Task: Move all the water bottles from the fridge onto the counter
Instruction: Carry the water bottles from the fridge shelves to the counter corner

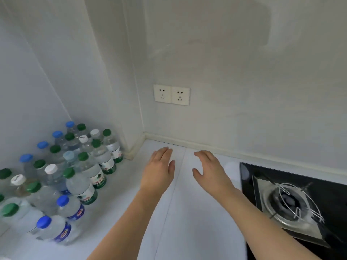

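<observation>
**Both hands empty over the counter, bottles massed at its left end**

The left hand [159, 167] and the right hand [210, 168] reach forward side by side over the middle of the white counter [187, 212], palms down, fingers straight and loosely together, thumbs turned toward each other. Neither holds anything. Whether the palms rest on the surface or hover just above it cannot be told from this angle. A thin seam in the countertop runs between the two forearms toward the back edge.

The water bottles [62, 171] stand upright in a tight cluster at the counter's left end, filling it from the back corner down to the front edge, well apart from the left hand. Their caps are green, blue and white; some carry green-and-white labels, and the blue-capped ones nearest the front edge carry blue labels.

At the counter's right end, just beside the right forearm, a black glass gas hob [293, 201] is set in, with a steel tray and wire pot support around the burner. On the wall behind the hands sit two white sockets [171, 94] side by side.
</observation>
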Demonstrator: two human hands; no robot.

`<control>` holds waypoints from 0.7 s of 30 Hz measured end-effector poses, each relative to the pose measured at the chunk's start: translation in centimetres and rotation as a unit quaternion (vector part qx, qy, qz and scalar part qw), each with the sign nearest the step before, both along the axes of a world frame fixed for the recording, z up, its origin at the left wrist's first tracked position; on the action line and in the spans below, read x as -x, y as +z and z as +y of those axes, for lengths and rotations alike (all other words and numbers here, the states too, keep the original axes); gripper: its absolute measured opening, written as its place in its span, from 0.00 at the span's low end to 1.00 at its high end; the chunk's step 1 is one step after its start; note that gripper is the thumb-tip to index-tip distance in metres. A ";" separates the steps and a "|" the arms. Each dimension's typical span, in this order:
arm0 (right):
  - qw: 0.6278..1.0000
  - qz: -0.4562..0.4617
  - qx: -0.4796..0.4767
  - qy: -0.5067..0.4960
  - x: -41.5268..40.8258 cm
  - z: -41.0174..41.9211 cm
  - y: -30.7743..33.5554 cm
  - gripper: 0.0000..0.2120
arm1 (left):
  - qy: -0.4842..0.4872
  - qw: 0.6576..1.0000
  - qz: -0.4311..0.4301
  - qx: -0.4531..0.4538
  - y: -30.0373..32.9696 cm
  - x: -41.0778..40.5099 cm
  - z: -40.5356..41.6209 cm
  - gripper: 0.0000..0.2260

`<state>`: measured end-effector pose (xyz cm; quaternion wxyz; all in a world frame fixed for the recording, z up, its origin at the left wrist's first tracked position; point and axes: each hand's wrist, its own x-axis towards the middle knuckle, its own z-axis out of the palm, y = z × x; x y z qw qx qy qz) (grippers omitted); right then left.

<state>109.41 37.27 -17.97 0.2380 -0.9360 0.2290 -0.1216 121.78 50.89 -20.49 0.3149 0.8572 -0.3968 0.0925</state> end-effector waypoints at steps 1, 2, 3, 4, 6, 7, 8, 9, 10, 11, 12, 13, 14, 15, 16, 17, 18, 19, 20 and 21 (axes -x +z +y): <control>1.000 0.001 -0.001 -0.012 0.6 -0.4 -0.1 0.24 | -0.008 1.000 0.003 0.000 0.0 0.3 -0.8 0.17; 0.999 -0.005 0.002 -0.037 1.8 -1.5 -0.1 0.24 | -0.033 0.999 -0.004 -0.002 0.1 0.9 -2.5 0.17; 0.998 -0.009 0.004 -0.063 2.9 -2.2 0.0 0.24 | -0.057 0.998 -0.015 -0.007 -0.1 1.5 -3.9 0.17; 0.996 -0.009 0.001 -0.089 4.1 -3.0 0.0 0.24 | -0.079 0.997 -0.016 -0.016 -0.3 2.1 -5.5 0.18; 0.993 -0.001 0.000 -0.119 5.8 -3.9 0.2 0.24 | -0.107 0.994 -0.001 -0.033 -0.7 2.8 -7.3 0.18; 0.988 0.005 -0.002 -0.157 7.9 -5.0 0.2 0.24 | -0.143 0.989 0.002 -0.035 -0.9 4.1 -9.4 0.19; 0.984 0.002 -0.001 -0.177 9.3 -5.6 0.3 0.24 | -0.163 0.986 0.002 -0.039 -1.1 5.0 -10.5 0.19; 0.981 0.002 0.004 -0.195 10.8 -6.2 0.3 0.24 | -0.184 0.982 0.006 -0.042 -1.0 6.1 -11.5 0.19; 0.976 0.003 0.010 -0.215 12.4 -6.7 0.3 0.24 | -0.208 0.977 0.013 -0.043 -0.9 7.5 -12.6 0.19; 0.971 0.007 0.010 -0.239 14.2 -7.1 0.5 0.24 | -0.231 0.972 0.015 -0.044 -0.7 8.9 -13.6 0.19; 0.965 0.008 0.008 -0.262 16.1 -7.3 0.7 0.24 | -0.252 0.967 0.013 -0.046 -0.4 10.5 -14.4 0.19; 0.958 0.008 0.010 -0.285 18.0 -7.5 1.0 0.25 | -0.274 0.961 0.007 -0.042 -0.3 12.1 -15.3 0.19; 0.956 0.006 0.011 -0.293 18.8 -7.5 1.1 0.25 | -0.284 0.958 0.011 -0.041 -0.4 12.7 -15.8 0.18; 0.950 0.001 0.008 -0.311 20.5 -7.7 1.4 0.25 | -0.298 0.954 0.007 -0.034 0.1 14.1 -16.4 0.18; 0.942 -0.007 0.009 -0.336 23.0 -7.8 1.8 0.25 | -0.322 0.946 0.006 -0.033 0.8 16.3 -17.5 0.18; 0.938 -0.014 0.010 -0.345 23.9 -8.0 2.0 0.25 | -0.330 0.943 0.005 -0.039 1.2 17.2 -18.0 0.18; 0.932 -0.020 0.012 -0.362 26.1 -8.0 2.4 0.25 | -0.348 0.936 0.003 -0.047 1.8 19.2 -18.6 0.19; 0.925 -0.025 0.015 -0.378 27.8 -7.9 2.6 0.25 | -0.363 0.930 -0.001 -0.052 2.2 20.9 -19.1 0.20; 0.920 -0.030 0.018 -0.391 29.6 -7.8 2.8 0.25 | -0.375 0.925 -0.009 -0.055 2.7 22.6 -19.5 0.21; 0.914 -0.036 0.022 -0.404 31.4 -7.6 3.0 0.25 | -0.390 0.919 -0.016 -0.056 3.1 24.5 -19.8 0.21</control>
